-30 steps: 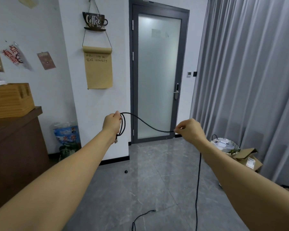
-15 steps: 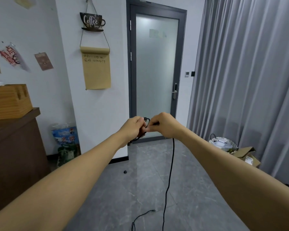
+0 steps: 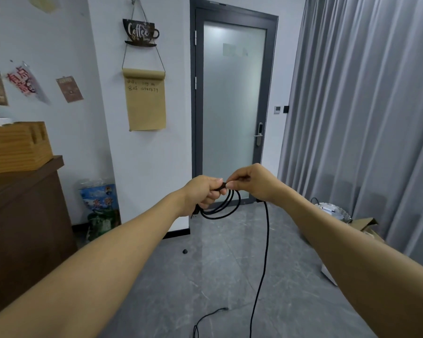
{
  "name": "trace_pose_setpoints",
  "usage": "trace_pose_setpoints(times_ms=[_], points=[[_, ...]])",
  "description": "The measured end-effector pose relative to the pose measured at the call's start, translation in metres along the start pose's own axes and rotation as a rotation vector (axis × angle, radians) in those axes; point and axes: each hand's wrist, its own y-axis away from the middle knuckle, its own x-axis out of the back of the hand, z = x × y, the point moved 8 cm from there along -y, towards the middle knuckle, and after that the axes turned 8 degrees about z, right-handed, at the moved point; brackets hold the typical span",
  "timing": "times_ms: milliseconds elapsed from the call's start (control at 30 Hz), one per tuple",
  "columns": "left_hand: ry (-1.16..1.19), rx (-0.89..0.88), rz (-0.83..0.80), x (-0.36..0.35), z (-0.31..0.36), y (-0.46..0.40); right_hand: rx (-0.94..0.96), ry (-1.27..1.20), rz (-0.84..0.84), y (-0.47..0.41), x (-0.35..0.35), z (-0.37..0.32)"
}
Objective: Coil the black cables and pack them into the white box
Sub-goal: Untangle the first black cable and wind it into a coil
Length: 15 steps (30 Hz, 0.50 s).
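Before a grey door (image 3: pixel 232 106), the left hand (image 3: pixel 202 192) grips several loops of black cable (image 3: pixel 224 206) in curled fingers, the right hand (image 3: pixel 250 182) pinches the cable beside it, its tail hanging to the floor (image 3: pixel 205 276).

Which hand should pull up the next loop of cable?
Right hand, probably. It pinches the black cable where the loose run hangs toward the floor. The left hand grips the finished loops, so it should hold them.

cup sign (image 3: pixel 140 33): "Coffee time" | paper roll (image 3: pixel 145 101): "12345679"
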Motion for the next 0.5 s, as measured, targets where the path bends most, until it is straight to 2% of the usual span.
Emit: trace_pose_setpoints(times_ms=[100,267,367,500], points=[[0.064,0.038,-0.034,-0.001,-0.005,0.002,-0.013,0.011,-0.013,0.002,-0.001,0.003],[0.216,0.056,-0.048,0.0,-0.006,0.0,-0.04,-0.129,0.121,0.0,0.008,0.012],[0.247,0.049,-0.06,0.001,-0.002,-0.001,-0.061,-0.24,0.175,-0.001,0.011,0.016],[0.256,0.088,-0.092,-0.001,-0.005,-0.002,-0.109,-0.23,0.163,0.0,0.009,0.018]])
